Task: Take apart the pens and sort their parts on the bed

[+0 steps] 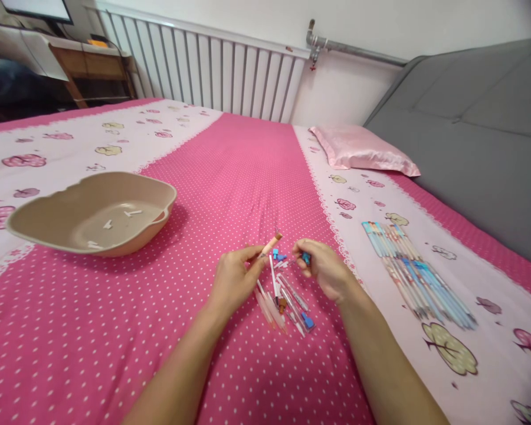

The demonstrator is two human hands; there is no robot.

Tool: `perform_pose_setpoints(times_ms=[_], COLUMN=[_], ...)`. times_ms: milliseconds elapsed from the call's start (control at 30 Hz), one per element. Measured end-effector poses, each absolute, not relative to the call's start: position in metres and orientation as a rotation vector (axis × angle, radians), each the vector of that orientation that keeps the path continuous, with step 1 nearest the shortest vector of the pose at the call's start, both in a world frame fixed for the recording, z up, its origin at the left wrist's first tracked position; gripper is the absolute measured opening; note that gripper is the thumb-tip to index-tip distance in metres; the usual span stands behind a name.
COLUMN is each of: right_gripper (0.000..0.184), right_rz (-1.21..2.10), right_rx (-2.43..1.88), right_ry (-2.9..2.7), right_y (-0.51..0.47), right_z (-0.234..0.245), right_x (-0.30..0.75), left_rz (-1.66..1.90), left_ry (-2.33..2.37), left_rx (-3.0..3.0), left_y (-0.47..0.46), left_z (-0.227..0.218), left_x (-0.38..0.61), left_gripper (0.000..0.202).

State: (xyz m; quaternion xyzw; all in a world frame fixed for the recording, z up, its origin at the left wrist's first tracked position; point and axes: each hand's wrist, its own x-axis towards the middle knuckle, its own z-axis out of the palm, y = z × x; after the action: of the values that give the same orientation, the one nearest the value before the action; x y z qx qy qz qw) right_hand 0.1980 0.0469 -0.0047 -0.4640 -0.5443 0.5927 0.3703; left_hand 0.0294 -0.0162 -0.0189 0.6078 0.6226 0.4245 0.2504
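Observation:
Between the thumb and fingers of my left hand (236, 274) is a pale pen barrel (271, 244) with a brown end, tilted up to the right. My right hand (323, 268) is curled closed around a small teal-blue pen part (307, 258), mostly hidden by the fingers. Below and between both hands lies a loose pile of pen parts: pale barrels (265, 307), clear and white thin tubes (293, 298), a brown piece (282, 304) and a blue piece (308, 320). Smaller blue pieces (278, 255) rest just past the pile.
A beige basin (159, 227) with several small white pieces inside stands at the left. Rows of pens (418, 277) lie side by side on the right. Farther back are a pink pillow (363, 150), a grey headboard (478, 130) and a white radiator (212, 65).

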Motion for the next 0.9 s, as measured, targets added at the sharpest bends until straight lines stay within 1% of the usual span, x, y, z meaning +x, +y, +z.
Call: perform_pose_setpoints(times_ms=[100,167,267,333,400,567,900], right_gripper=[0.017,0.016,0.019,0.019,0.016,0.01,0.008], right_rz=[1.054,0.75,0.532,0.517,0.551,0.583,0.611], right_rx=[-1.375,-1.5,-1.625,-1.682,-1.74,-1.795,-1.753], right_ry=[-1.871,-2.042,-2.176,-2.225,-2.25,-2.259,-2.234], right_y=[0.048,0.049,0.05,0.051,0.051,0.051,0.051], right_z=[-0.014,-0.02,-0.025,-0.027,-0.027,-0.026,-0.024], right_x=[0.2,0.203,0.204,0.204,0.202,0.201,0.202], left_rz=[1.19,1.194,1.231,1.309,1.39,1.518,1.555], left_ry=[1.696,1.707,1.671,1.561,1.432,1.235,1.075], left_rx=[1.631,1.625,1.596,1.539,1.483,1.46,1.47], left_y=[-0.016,-0.016,-0.015,-0.015,-0.015,-0.016,-0.019], left_z=[-0.018,-0.017,-0.017,-0.017,-0.016,-0.012,-0.004], left_x=[0.03,0.03,0.03,0.03,0.031,0.034,0.033], left_gripper=[0.028,0.027,0.024,0.024,0.022,0.013,0.01])
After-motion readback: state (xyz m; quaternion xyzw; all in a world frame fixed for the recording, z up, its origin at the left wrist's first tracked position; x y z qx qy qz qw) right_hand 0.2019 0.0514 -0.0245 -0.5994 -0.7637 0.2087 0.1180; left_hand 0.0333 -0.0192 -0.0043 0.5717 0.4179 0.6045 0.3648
